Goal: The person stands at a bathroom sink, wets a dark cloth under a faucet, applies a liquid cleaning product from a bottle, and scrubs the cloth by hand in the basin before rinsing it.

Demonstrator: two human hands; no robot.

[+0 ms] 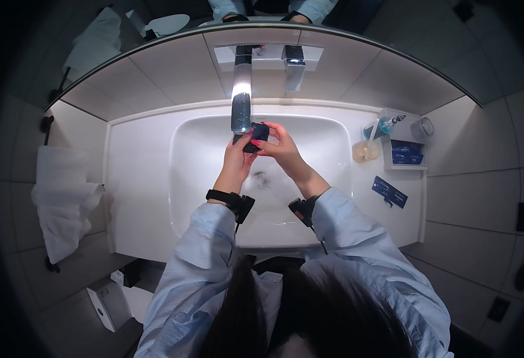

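Both of my hands hold a small dark, bunched cloth-like item (259,137) under the end of the chrome faucet spout (241,107), over the white sink basin (190,179). My left hand (237,161) grips its left side, the thumb on top. On its right side, my right hand (284,152) pinches it between the thumb and fingers. The exact kind of item cannot be told, since my fingers cover part of it. Below my hands, dark specks or the drain (260,180) show at the basin's bottom. A chrome faucet handle (294,69) juts from the wall plate.
Right of the basin stand a blue pump bottle (380,127), an amber container (365,151), a clear glass (421,127) and a white box (405,168) of blue packets. A blue packet (389,192) lies nearer. A white towel (62,201) hangs left; a mirror (356,22) spans the back.
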